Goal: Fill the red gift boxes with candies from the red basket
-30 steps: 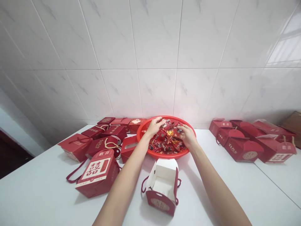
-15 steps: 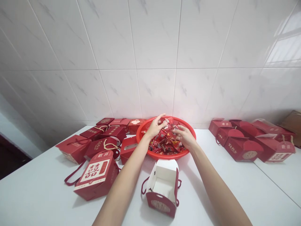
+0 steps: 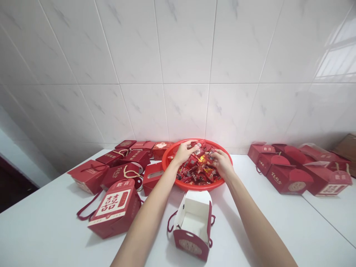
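A red plastic basket (image 3: 227, 178) stands against the wall, heaped with red-wrapped candies (image 3: 194, 172). Over its left part my left hand (image 3: 184, 152) pinches a red-wrapped candy (image 3: 198, 150) between thumb and fingers. My right hand (image 3: 221, 162) is at the basket's right side, its fingertips closed on another dark red wrapped candy (image 3: 211, 154). In front of the basket, between my forearms, sits an open red box (image 3: 191, 243) with a white inside and dark red cord handles; no candies show in it.
Several closed red gift boxes (image 3: 116, 207) with cord handles crowd the white table's (image 3: 50, 230) left side. More red boxes (image 3: 290, 180) stand at the right, with a brown box (image 3: 346, 150) behind them. A tiled wall (image 3: 183, 107) rises behind the basket.
My left hand's fingers have closed on a candy. My right hand's fingers have come together on another one. The camera view has shifted slightly.
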### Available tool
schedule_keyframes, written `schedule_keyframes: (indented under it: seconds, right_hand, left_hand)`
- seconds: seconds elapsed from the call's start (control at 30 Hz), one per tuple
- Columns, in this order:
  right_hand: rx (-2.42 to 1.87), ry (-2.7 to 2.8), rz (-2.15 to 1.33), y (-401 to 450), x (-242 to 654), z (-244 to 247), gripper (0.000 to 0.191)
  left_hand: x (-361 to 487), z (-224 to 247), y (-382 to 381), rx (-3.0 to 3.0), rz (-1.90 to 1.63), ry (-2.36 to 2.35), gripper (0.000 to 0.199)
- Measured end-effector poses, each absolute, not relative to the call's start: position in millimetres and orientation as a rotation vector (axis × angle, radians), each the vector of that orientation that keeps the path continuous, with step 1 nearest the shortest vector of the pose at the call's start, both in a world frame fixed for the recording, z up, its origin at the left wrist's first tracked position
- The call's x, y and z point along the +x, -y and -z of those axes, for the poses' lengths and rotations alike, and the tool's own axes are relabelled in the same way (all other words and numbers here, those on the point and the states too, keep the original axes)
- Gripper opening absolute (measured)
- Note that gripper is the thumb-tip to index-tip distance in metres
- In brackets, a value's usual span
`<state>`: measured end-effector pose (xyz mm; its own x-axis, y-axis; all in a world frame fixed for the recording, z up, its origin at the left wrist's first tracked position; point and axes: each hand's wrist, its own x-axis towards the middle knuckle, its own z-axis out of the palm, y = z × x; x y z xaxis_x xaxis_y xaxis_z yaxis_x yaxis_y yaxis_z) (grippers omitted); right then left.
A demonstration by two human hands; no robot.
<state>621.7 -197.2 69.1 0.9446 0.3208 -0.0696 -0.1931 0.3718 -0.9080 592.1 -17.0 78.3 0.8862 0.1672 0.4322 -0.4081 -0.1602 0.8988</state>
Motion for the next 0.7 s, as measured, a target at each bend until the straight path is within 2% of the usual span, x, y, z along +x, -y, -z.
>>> schedule_keyframes:
  seconds: [0.2,0.37,0.47,0.6,0.7]
  right_hand:
    - [-1.13,0.202,-0.436,197,620,-70,0.027]
    - [-0.971,0.277,-0.577,202,621,-75,0.014]
    - [-0.907,0.274,-0.634,205,620,-78,0.016]
    - [-0.987,0.209,-0.523,202,617,-78,0.018]
    - [-1.062,0.21,-0.459,199,615,-77,0.025]
  left_hand:
    - [584,-84,21,1.65,-0.566,0.259,0.044]
    - [580,-84,21,1.832,-0.289,0.373,0.034]
    - [579,-83,21,1.921,-0.224,0.384,0.036]
    - [575,-88,23,2.005,-0.072,0.433,0.043]
    - [573,-93,24,1.959,0.002,0.473,0.037]
